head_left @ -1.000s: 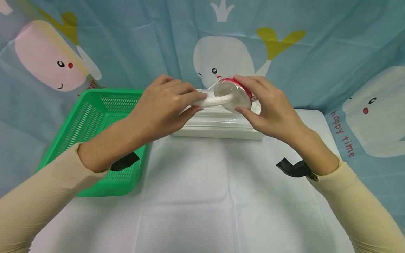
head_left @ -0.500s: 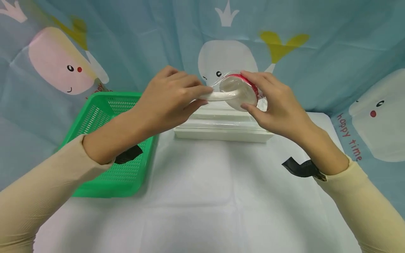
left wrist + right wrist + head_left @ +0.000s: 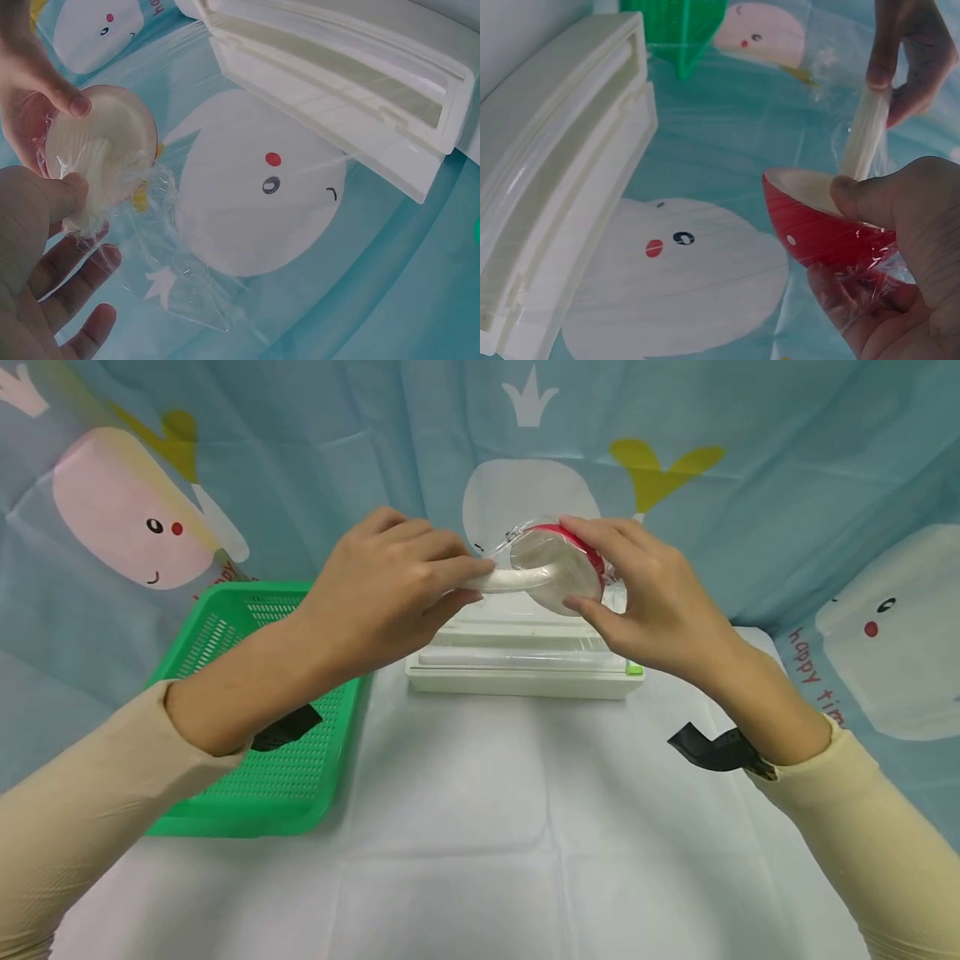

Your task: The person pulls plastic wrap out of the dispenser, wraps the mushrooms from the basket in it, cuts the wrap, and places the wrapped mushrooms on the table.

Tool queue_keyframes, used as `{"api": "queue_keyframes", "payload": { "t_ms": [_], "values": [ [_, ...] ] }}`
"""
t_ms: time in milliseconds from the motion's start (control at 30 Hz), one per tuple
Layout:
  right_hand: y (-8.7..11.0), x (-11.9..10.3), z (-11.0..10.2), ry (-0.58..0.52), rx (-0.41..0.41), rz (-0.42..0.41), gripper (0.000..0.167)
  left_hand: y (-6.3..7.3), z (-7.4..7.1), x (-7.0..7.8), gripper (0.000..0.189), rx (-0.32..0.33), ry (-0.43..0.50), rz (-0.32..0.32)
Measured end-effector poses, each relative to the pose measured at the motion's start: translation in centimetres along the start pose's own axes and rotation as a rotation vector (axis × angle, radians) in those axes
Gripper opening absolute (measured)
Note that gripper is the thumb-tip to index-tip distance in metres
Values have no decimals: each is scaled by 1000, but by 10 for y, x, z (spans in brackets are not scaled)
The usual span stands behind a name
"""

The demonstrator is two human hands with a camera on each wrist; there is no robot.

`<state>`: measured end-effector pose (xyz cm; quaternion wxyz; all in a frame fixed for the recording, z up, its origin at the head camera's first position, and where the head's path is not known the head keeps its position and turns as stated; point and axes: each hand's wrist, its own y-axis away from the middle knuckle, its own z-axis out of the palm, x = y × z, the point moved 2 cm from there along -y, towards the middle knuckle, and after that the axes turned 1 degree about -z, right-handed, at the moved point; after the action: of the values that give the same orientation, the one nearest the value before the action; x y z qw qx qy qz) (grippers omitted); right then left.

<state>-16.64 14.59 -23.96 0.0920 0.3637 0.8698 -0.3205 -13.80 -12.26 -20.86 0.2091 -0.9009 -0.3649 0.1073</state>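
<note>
A mushroom (image 3: 525,578), apparently a toy, with a red white-spotted cap and thick white stem, is held up in front of the white cling film dispenser (image 3: 517,683). My left hand (image 3: 390,581) pinches the stem's end between thumb and fingers; its other fingers spread loosely in the left wrist view. Gripping the cap edge, my right hand (image 3: 645,589) has the thumb on the pale underside and fingers over the red cap (image 3: 821,232). Clear cling film (image 3: 195,300) wraps the mushroom, bunched at the stem and trailing loose.
A green plastic basket (image 3: 333,777) stands at the left of the white-covered table (image 3: 450,810). The dispenser's lid stands open in the wrist views, with a film roll (image 3: 517,658) along its front. Behind hangs a blue curtain (image 3: 405,443) printed with whales.
Both hands have lifted slightly with the mushroom, keeping their hold. More of the dispenser's front shows, including a green piece at its right corner. The head view has shifted a little.
</note>
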Motion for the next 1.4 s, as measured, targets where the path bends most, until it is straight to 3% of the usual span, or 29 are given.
{"api": "queue_keyframes", "payload": {
  "t_ms": [767,1400],
  "values": [
    [-8,-4,-19,49,8,3,73,-14,-13,-1,27,85,-70,70],
    [-17,-16,-35,76,-3,-35,75,-16,-23,-3,29,121,-109,54]
  ]
}}
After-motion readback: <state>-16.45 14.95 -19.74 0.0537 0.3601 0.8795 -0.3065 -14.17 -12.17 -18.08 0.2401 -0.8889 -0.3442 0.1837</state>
